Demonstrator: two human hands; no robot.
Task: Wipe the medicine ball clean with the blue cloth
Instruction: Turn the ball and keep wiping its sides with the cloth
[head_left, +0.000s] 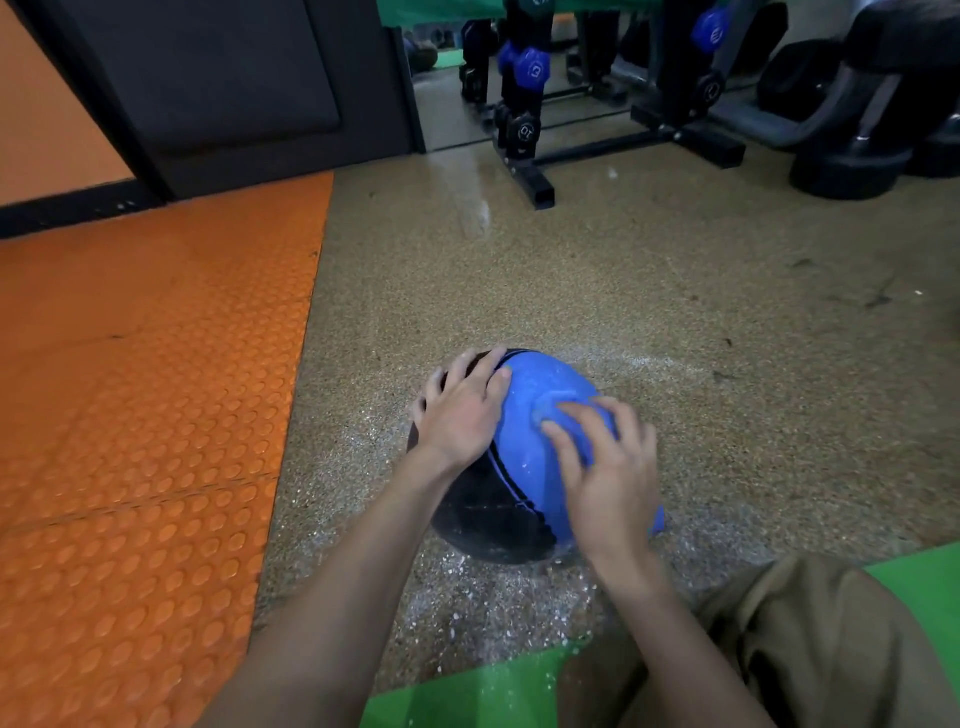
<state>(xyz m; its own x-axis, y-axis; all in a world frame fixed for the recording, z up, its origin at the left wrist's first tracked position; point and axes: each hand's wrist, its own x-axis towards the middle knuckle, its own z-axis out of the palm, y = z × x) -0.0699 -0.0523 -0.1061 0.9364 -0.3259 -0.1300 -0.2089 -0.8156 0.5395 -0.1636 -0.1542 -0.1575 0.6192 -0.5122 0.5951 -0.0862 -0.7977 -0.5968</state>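
This is a gym. At the top middle of the frame, a black rack holds blue dumbbells and a black dumbbell marked 10. A bumpy orange mat covers the left side. The speckled floor fills the middle, with a medicine ball on it. A green mat lies along the bottom edge.

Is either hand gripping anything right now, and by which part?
No clear grip. The left hand rests flat on the medicine ball's top; the right hand presses the blue cloth against the ball's blue side with spread fingers.
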